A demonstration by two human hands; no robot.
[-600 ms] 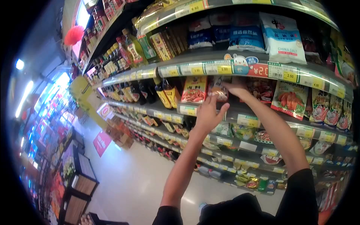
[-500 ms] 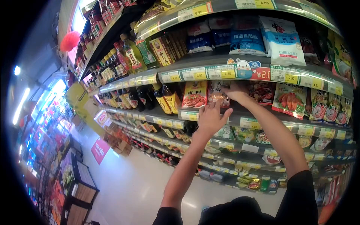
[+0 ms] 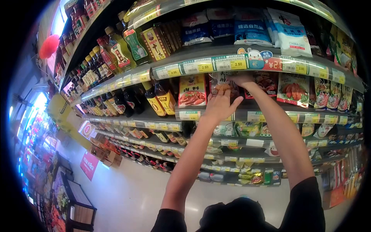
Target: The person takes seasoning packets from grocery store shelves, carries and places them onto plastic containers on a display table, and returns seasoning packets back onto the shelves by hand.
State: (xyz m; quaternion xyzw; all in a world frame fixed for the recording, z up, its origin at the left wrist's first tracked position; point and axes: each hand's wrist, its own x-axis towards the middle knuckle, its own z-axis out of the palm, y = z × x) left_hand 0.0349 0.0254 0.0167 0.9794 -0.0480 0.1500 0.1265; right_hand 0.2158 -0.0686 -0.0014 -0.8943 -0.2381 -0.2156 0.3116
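On the shelf below the salt, a seasoning packet [image 3: 223, 80] stands upright beside a yellow and red packet [image 3: 192, 91]. My left hand [image 3: 221, 103] lies against the lower front of the seasoning packet, fingers spread and thumb out to the right. Under the price rail, my right hand [image 3: 244, 79] reaches in at that packet's upper right side; its fingers are partly hidden in shadow, so its grip cannot be made out. Right of my right wrist are a dark red packet [image 3: 266, 82] and a packet with a red food picture [image 3: 293, 91].
Above, the shelf holds blue salt bags [image 3: 252, 29] and a white salt bag [image 3: 290, 34]. Yellow-labelled bottles [image 3: 164, 100] stand left of the packets. A price rail [image 3: 201, 66] runs just over my hands. Lower shelves carry more packets. Display crates [image 3: 83, 214] stand at the lower left.
The view has shifted, moving the shelves left and slightly up in the picture. My left hand has moved up from the packet's lower edge onto its front. My right hand stays beside the packet.
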